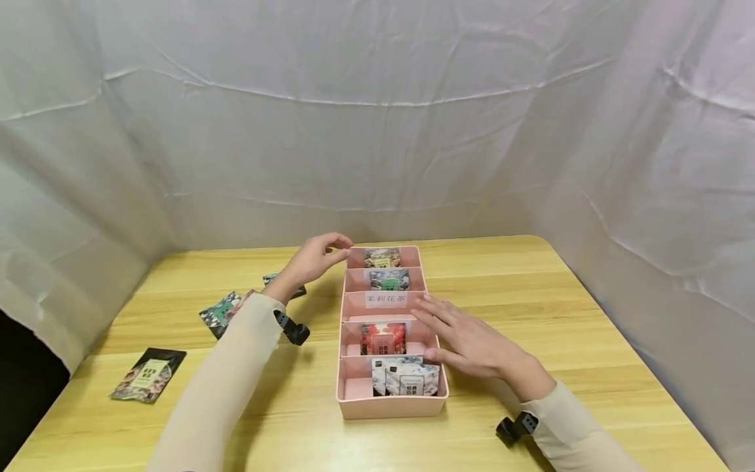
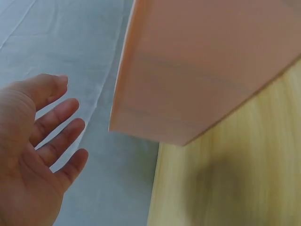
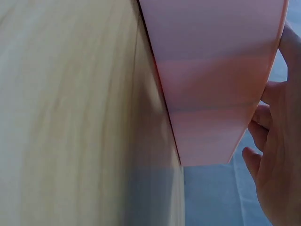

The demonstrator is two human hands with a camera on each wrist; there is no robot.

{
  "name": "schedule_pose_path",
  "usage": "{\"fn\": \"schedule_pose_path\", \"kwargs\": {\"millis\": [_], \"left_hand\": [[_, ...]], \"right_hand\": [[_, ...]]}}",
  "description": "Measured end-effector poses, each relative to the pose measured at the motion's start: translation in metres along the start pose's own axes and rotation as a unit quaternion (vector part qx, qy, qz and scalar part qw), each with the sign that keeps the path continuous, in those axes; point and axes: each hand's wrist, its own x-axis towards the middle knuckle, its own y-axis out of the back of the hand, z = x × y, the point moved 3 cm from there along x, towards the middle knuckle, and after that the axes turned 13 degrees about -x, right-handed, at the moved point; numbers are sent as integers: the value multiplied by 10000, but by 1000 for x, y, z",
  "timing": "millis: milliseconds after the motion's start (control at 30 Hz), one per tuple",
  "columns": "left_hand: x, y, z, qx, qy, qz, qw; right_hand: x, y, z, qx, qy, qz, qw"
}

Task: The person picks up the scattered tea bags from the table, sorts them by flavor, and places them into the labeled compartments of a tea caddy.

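Pink 5-slot box; sachets in 4; L hand, R hand nr it, empty, fingers apart.

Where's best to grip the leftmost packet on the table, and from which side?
Likely best: pinch the packet across its side edges with the left hand, coming from above. It lies flat and alone on the table, so both edges seem reachable.

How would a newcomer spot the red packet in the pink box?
On the wooden table, find the long pink box with five compartments in a row. In the second compartment from the near end, just beyond the white packets, is the red packet, the box's only red one.
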Motion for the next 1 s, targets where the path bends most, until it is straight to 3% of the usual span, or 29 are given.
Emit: {"fn": "schedule_pose_path", "kwargs": {"millis": [500, 733, 1000], "left_hand": [[-38, 24, -21, 483, 325, 348, 9977], [-55, 37, -44, 476, 832, 486, 9942], [-69, 43, -67, 989, 974, 394, 9895]], "right_hand": [[-4, 2, -4, 116, -231, -193, 9995], [-4, 1, -3, 89, -257, -229, 9994], [-6, 1, -4, 160, -298, -239, 9991]]}}
